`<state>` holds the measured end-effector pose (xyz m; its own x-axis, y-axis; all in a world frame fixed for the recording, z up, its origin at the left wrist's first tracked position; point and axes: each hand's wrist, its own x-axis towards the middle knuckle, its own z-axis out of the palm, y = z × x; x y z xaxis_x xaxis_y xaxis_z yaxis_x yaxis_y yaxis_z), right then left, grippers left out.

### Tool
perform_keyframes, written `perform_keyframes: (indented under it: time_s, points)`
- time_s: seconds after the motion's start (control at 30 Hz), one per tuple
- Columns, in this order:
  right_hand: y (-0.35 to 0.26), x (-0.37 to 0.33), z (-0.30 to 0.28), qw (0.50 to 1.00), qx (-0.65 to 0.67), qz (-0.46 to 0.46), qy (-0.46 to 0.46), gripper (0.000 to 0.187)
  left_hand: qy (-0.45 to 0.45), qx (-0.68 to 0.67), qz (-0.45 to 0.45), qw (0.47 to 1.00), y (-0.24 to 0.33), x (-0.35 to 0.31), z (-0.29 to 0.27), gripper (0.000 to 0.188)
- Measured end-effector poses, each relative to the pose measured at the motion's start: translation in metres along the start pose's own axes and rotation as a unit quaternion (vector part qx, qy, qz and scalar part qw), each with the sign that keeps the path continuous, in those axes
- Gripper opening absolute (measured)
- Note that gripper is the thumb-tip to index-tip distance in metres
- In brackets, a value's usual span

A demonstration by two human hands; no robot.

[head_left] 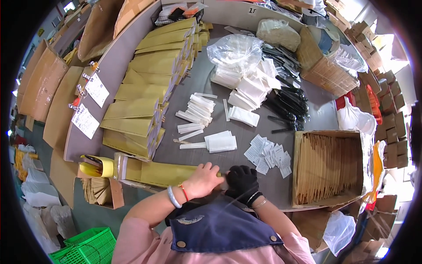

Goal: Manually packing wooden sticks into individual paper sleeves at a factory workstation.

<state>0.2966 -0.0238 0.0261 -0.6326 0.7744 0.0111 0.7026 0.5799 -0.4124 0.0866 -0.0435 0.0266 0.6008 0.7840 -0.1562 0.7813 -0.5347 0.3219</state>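
Note:
Along the table's near edge lies a long yellow paper envelope, its right end running under my left hand. My left hand is bare, with fingers curled over that end. Close beside it, my right hand, in a black glove, is closed; what its fingers hold is hidden. A bit of yellow shows between the two hands. Beyond them lie flat white packets and a loose pile of small printed cards. Past these are narrow white strips and a heap of white packets.
Rows of yellow envelopes line the table's left side. At right stands an open carton packed with brown envelopes. Black slim pieces lie at the back right, near clear plastic. A green crate sits at lower left.

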Motion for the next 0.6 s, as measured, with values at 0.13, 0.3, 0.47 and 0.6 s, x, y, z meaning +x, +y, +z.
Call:
perform_keyframes:
  time_s: [0.13, 0.3, 0.47, 0.6]
  points:
    - [-0.004, 0.008, -0.044, 0.999, -0.004, -0.036, -0.008, 0.056, 0.002, 0.022, 0.044, 0.999, -0.005, -0.009, -0.067, 0.029]
    - [0.027, -0.009, -0.087, 0.986, -0.014, 0.061, 0.157, 0.059, 0.132, -0.025, -0.011, 0.991, -0.089, -0.034, -0.148, 0.016]
    - [0.022, -0.023, -0.072, 0.994, -0.024, 0.059, 0.094, 0.059, 0.329, -0.043, -0.238, 0.913, -0.077, -0.054, -0.073, 0.036]
    - [0.019, -0.026, -0.058, 0.995, -0.046, 0.053, 0.068, 0.059, 0.292, -0.087, -0.338, 0.891, -0.018, -0.047, 0.031, 0.093]
